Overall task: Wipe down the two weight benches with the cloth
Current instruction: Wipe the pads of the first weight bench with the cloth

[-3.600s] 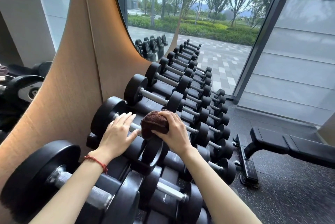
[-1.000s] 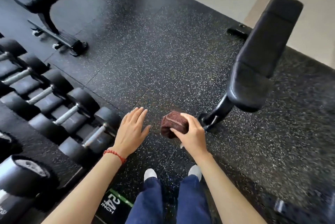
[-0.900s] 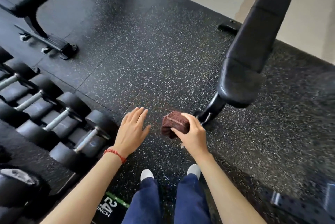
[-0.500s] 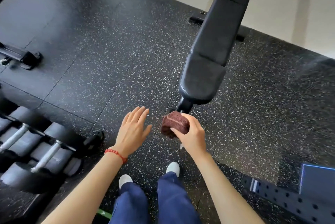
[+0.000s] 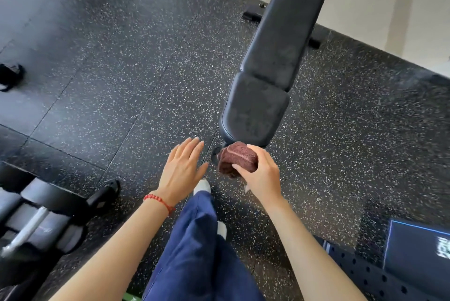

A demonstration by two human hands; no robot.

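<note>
A black padded weight bench stretches away from me in the middle of the view, its seat pad nearest to me. My right hand grips a bunched dark red cloth just short of the seat's near edge, apart from the pad. My left hand, with a red bracelet at the wrist, hovers beside it, flat and holding nothing, fingers spread. Only a foot of the other bench shows at the far left edge.
Dumbbells on a rack fill the lower left. A black perforated frame with a dark panel sits at the lower right. My legs in blue trousers and white shoes stand on speckled black rubber flooring.
I have turned away from the dumbbell rack and stepped up to the bench. The bench now lies straight ahead and closer; the cloth stays in my right hand.
</note>
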